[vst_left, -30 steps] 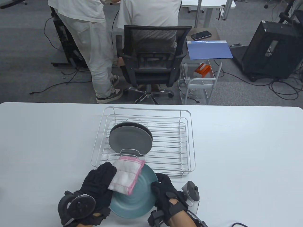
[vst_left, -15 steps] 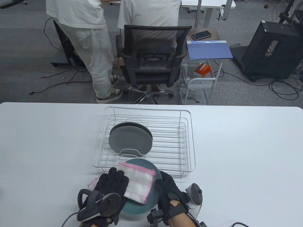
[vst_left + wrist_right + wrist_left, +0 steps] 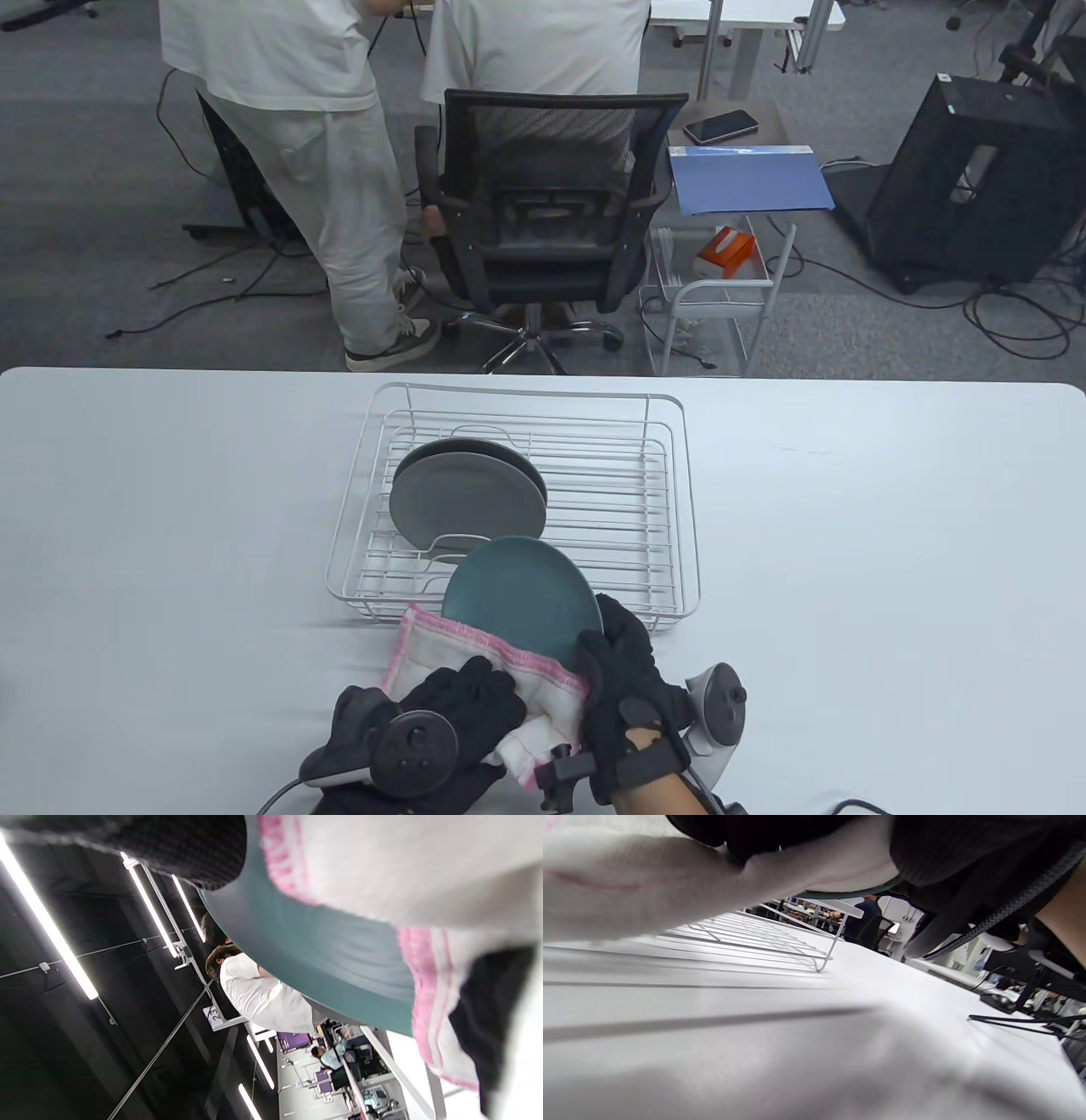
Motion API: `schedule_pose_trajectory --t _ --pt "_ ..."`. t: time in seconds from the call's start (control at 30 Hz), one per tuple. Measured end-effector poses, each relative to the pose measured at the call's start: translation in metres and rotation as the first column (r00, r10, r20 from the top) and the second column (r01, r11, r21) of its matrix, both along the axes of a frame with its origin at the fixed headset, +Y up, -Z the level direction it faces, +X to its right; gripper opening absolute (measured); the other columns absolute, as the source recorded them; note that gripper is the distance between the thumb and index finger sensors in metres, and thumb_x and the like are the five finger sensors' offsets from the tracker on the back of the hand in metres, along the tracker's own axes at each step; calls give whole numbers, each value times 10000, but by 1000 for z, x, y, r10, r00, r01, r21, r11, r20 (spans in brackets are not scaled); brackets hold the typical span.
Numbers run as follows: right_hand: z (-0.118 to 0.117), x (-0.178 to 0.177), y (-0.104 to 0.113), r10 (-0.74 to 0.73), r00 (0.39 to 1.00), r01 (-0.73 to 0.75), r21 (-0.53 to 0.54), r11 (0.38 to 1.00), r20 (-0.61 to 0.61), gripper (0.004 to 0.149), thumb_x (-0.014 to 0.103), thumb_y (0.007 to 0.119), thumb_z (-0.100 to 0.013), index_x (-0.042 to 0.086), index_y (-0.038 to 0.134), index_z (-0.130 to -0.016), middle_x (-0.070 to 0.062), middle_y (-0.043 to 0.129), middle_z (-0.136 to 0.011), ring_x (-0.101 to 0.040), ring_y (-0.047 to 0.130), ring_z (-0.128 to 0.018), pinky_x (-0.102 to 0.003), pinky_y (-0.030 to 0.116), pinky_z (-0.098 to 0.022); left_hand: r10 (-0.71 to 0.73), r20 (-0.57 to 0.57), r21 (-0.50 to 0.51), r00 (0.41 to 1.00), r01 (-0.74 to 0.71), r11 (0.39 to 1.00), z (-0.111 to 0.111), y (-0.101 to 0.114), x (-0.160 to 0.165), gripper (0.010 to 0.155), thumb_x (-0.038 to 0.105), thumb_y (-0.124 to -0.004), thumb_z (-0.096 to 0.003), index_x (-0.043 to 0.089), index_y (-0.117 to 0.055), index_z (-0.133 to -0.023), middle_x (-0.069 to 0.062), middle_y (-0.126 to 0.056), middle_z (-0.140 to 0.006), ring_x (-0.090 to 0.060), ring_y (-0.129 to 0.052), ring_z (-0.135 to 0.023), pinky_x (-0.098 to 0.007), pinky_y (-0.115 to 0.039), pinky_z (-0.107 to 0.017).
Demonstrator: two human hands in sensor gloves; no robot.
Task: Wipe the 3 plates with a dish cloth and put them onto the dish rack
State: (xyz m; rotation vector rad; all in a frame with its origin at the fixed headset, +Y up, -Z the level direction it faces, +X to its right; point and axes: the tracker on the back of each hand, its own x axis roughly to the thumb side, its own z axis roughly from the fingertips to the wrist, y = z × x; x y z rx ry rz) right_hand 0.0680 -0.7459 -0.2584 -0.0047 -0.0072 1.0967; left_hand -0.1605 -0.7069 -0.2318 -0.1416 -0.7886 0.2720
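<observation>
In the table view a teal plate [image 3: 519, 594] is tilted up over the near edge of the white wire dish rack [image 3: 679, 509]. My right hand [image 3: 624, 671] grips its right rim. My left hand [image 3: 462, 713] holds the white dish cloth with pink edging [image 3: 475, 658] against the plate's lower part. Two grey plates [image 3: 467, 501] stand in the rack's left slots, one behind the other. The right wrist view is filled by the teal plate [image 3: 322, 950] and the cloth [image 3: 382, 866]. The left wrist view has the cloth [image 3: 670, 891] close up and the rack's wires [image 3: 755, 942].
The white table [image 3: 891, 552] extends wide to both sides of the rack. Beyond its far edge are a black office chair [image 3: 543, 229], a standing person's legs [image 3: 339, 212], a small wire cart [image 3: 721, 306] and cables on the floor.
The teal plate has risen from lying low near the table edge to tilted over the rack's near edge. The cloth and my left hand slid down toward the plate's lower rim.
</observation>
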Motion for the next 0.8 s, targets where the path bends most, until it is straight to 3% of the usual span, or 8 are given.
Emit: schedule_pose_trajectory --t 0.1,0.23,0.47,0.6,0.8 --pt "-1 -8 -1 -25 998 27 34 999 -58 568 257 750 -487 75 464 -943 -268 517 -929 -503 639 -797 -671 596 -562 35 18 1 999 -35 999 1 0 2 576 507 -691 -535 325 -534 -1059 6 -434 -1164 -286 -355 -1131 -537 -384 -798" --pt "0 -23 -3 -44 985 53 51 997 -164 573 256 727 -490 70 443 -952 -272 489 -939 -512 610 -806 -673 577 -566 60 33 92 998 -63 994 6 6 5 573 501 -692 -530 369 -494 -1051 67 -360 -1172 -247 -268 -1133 -523 -339 -797" --pt "2 -39 -8 29 945 -18 37 999 -327 581 272 721 -498 45 441 -953 -295 517 -926 -519 659 -782 -674 626 -540 59 -87 189 994 -42 981 0 14 -12 569 497 -688 -532 392 -473 -1049 85 -299 -1170 -245 -222 -1122 -534 -329 -783" --pt "4 -44 -8 5 939 2 20 1000 -345 577 269 724 -496 31 451 -945 -309 545 -908 -527 703 -751 -668 677 -512 92 -165 238 982 -51 970 -4 19 -27 565 495 -691 -532 377 -500 -1051 65 -339 -1171 -264 -256 -1118 -537 -334 -772" --pt "5 -36 -2 9 957 0 33 999 -290 583 269 738 -496 25 452 -941 -317 542 -902 -534 707 -741 -663 701 -498 82 -267 216 960 -24 976 -9 20 -38 576 491 -688 -538 339 -506 -1063 7 -382 -1175 -286 -285 -1117 -541 -339 -767"
